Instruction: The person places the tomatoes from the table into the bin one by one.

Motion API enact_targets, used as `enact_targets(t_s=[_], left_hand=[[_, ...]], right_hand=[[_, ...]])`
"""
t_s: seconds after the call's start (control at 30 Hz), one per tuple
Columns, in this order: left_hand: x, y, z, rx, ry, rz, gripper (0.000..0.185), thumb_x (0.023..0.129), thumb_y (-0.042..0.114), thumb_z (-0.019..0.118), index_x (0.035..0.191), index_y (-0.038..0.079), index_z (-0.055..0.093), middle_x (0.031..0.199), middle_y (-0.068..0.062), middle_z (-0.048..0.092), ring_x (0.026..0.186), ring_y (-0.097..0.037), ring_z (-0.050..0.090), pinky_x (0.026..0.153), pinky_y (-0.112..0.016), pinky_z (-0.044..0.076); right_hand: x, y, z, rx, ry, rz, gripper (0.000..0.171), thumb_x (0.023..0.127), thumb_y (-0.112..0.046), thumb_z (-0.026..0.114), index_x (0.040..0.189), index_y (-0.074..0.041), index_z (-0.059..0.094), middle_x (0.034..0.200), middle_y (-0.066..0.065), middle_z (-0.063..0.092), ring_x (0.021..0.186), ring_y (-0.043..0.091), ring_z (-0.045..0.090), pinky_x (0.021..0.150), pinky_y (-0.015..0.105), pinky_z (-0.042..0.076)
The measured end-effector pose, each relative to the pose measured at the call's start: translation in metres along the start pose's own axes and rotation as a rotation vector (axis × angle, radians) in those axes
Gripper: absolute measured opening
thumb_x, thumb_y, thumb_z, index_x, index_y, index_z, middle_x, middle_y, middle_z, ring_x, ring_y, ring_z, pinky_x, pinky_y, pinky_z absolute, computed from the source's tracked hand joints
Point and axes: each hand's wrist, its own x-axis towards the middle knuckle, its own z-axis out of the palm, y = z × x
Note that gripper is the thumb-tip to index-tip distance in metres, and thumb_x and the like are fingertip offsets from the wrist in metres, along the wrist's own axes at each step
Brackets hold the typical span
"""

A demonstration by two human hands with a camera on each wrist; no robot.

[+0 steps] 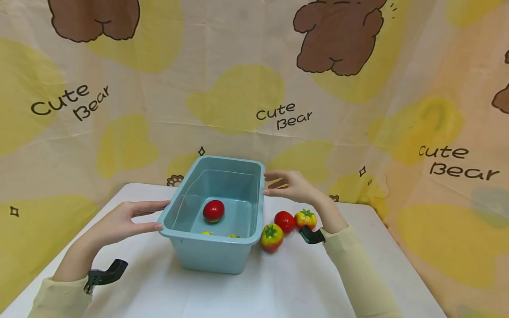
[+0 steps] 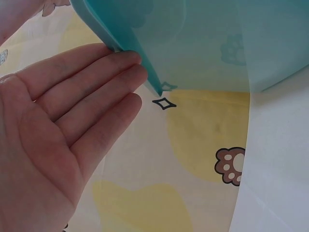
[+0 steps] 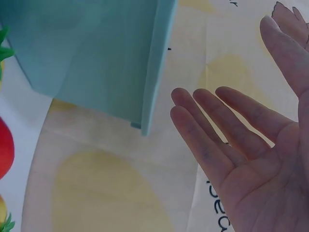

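So the left hand point(image 1: 119, 221) has its fingers out straight, tips touching the rim of the bin point(image 1: 210, 252), and the right hand point(image 1: 292, 187) is loosely open just beside the opposite rim. Bin's on the white table point(image 1: 159, 291), between the hands, red tomato point(image 1: 214, 211) inside plus two mostly hidden yellow bits point(image 1: 233, 236). Right of it: another red tomato point(image 1: 284, 222), two yellow-red ones point(image 1: 272, 237). Bear-print cloth point(image 1: 230, 97) behind.

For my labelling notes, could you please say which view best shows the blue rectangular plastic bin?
The head view, because the bin appears uncropped there, its interior showing; both wrist views show only part of its wall and rim.
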Motion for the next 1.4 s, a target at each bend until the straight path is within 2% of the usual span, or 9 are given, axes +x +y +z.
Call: enact_targets(t_s=[0.4,0.57,0.67,0.77,0.9,1.0,1.07,1.3,1.4], left_hand=[[-0.002,0.000,0.002,0.028,0.006,-0.025,0.056,0.082,0.039,0.073,0.133,0.027,0.055,0.130,0.000,0.061,0.119,-0.033,0.056,0.090,-0.057,0.049],[-0.001,0.000,0.002,0.010,0.001,-0.015,0.056,0.082,0.038,0.073,0.134,0.025,0.055,0.130,-0.004,0.061,0.119,-0.037,0.055,0.089,-0.061,0.047],[-0.001,0.000,0.002,0.012,0.004,-0.015,0.056,0.082,0.038,0.073,0.134,0.026,0.055,0.130,-0.003,0.061,0.119,-0.031,0.057,0.089,-0.060,0.047],[0.000,0.000,0.002,0.024,0.010,-0.024,0.056,0.081,0.039,0.073,0.133,0.028,0.056,0.130,0.001,0.061,0.118,-0.009,0.058,0.090,-0.057,0.048],[0.000,-0.001,0.001,0.057,0.013,-0.026,0.055,0.081,0.039,0.073,0.133,0.030,0.056,0.129,0.007,0.061,0.113,0.013,0.049,0.090,-0.039,0.052],[0.000,-0.002,0.000,0.078,0.018,-0.024,0.054,0.081,0.038,0.073,0.132,0.031,0.056,0.129,0.008,0.061,0.112,0.015,0.048,0.088,-0.024,0.047],[0.000,-0.003,0.000,0.079,0.021,-0.024,0.054,0.081,0.037,0.074,0.132,0.031,0.056,0.129,0.008,0.061,0.112,0.015,0.048,0.088,-0.021,0.046],[-0.001,0.001,0.000,0.060,0.013,-0.020,0.054,0.082,0.036,0.073,0.133,0.030,0.056,0.129,0.006,0.061,0.112,0.014,0.048,0.089,-0.034,0.051],[-0.001,0.003,0.001,0.053,0.009,-0.008,0.054,0.082,0.036,0.073,0.133,0.030,0.056,0.129,0.005,0.061,0.113,0.014,0.048,0.089,-0.033,0.050]], right_hand=[[-0.031,0.030,-0.007,-0.020,0.017,0.055,0.055,0.086,-0.031,0.069,0.132,-0.006,0.054,0.127,0.016,0.060,0.109,0.032,0.063,0.085,0.037,0.056],[-0.043,0.044,-0.010,-0.001,0.029,0.097,0.055,0.087,-0.031,0.068,0.134,-0.006,0.052,0.129,0.016,0.059,0.111,0.033,0.062,0.089,0.039,0.054],[-0.051,0.054,-0.011,0.006,0.036,0.120,0.056,0.088,-0.031,0.067,0.134,-0.004,0.051,0.130,0.018,0.058,0.112,0.034,0.061,0.089,0.041,0.054],[-0.060,0.063,-0.012,0.002,0.054,0.143,0.056,0.088,-0.032,0.067,0.134,-0.003,0.051,0.129,0.018,0.058,0.113,0.035,0.061,0.089,0.041,0.054],[-0.071,0.075,-0.013,0.010,0.092,0.188,0.057,0.087,-0.035,0.068,0.134,-0.006,0.052,0.130,0.015,0.059,0.113,0.034,0.060,0.089,0.041,0.054],[-0.078,0.081,-0.013,0.020,0.113,0.214,0.058,0.087,-0.035,0.068,0.135,-0.008,0.051,0.132,0.014,0.057,0.114,0.034,0.060,0.090,0.043,0.053],[-0.081,0.085,-0.013,0.023,0.120,0.229,0.057,0.087,-0.035,0.068,0.135,-0.009,0.051,0.133,0.013,0.057,0.114,0.033,0.060,0.090,0.044,0.053],[-0.091,0.102,-0.009,0.017,0.151,0.271,0.056,0.087,-0.035,0.068,0.133,-0.008,0.053,0.129,0.013,0.059,0.114,0.033,0.060,0.091,0.048,0.051],[-0.095,0.113,-0.006,0.004,0.164,0.287,0.056,0.087,-0.037,0.068,0.132,-0.007,0.054,0.127,0.015,0.060,0.112,0.034,0.061,0.090,0.046,0.053]])
